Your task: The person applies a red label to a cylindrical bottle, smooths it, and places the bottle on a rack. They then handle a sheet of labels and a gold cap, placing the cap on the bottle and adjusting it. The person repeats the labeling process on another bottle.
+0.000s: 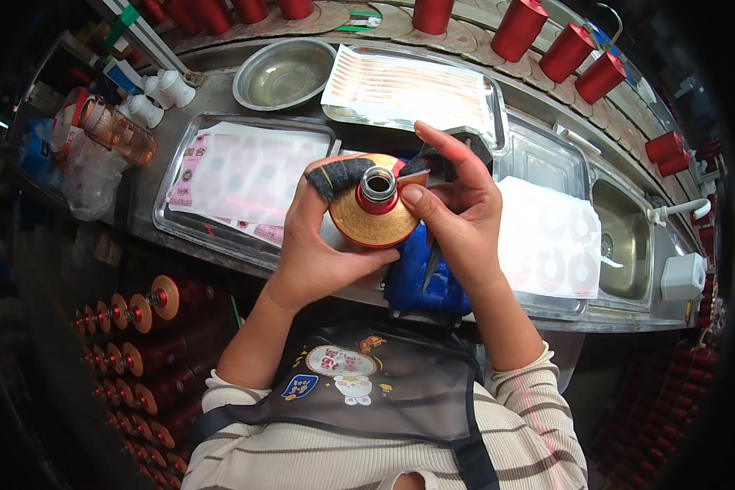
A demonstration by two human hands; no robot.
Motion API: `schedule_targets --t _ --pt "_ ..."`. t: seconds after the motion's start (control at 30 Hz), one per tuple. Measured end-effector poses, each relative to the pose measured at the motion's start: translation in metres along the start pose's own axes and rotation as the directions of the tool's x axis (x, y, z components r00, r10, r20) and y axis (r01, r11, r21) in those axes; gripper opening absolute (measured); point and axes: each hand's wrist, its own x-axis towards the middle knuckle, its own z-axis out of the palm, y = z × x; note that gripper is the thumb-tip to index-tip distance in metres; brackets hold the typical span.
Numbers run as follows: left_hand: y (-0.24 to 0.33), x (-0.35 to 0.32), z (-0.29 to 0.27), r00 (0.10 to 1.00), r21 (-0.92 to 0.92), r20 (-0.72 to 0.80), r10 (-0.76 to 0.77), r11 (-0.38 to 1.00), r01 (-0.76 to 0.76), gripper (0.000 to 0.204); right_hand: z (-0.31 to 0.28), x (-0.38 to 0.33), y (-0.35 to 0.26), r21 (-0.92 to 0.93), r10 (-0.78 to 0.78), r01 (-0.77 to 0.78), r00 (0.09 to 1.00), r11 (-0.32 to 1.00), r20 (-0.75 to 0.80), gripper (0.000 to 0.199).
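Observation:
My left hand [314, 245] grips a red bottle [376, 214] with a gold shoulder and a bare metal neck, seen from above. A grey cloth guard wraps the left forefinger and lies against the bottle's top. My right hand [457, 204] rests on the bottle's right side, thumb at the neck, pinching a small label strip [412, 176] at its tip. A thin dark tool [430, 265] hangs from the right hand's palm. Under the bottle lies a blue cloth [420, 282].
Steel trays on the counter hold label sheets: one at left [245, 171], one at the back [408, 86], and white sheets at right [547, 237]. A steel bowl [282, 73], a small sink [625, 237], red bottles along the back [518, 28] and racked lower left [139, 327].

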Motion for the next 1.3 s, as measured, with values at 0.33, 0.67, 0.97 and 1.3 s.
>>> schedule_targets --t 0.33,0.67,0.97,1.3 --pt "0.006 0.016 -0.017 0.984 -0.47 0.11 -0.142 0.864 0.177 0.076 0.002 -0.004 -0.003 -0.057 0.095 -0.11 0.97 0.992 -0.223 0.045" --pt "0.005 0.008 -0.012 0.983 -0.509 0.123 -0.135 0.842 0.179 0.053 0.008 -0.006 -0.016 0.015 0.342 -0.342 0.936 0.94 -0.079 0.037" --pt "0.007 0.008 -0.01 0.972 -0.439 0.099 -0.211 0.868 0.233 0.064 0.009 0.003 -0.006 0.044 0.307 -0.304 0.946 0.952 -0.099 0.025" --pt "0.018 0.007 -0.007 0.977 -0.384 0.088 -0.192 0.899 0.211 0.063 0.001 -0.006 -0.017 0.187 0.404 -0.393 0.914 0.901 -0.027 0.029"
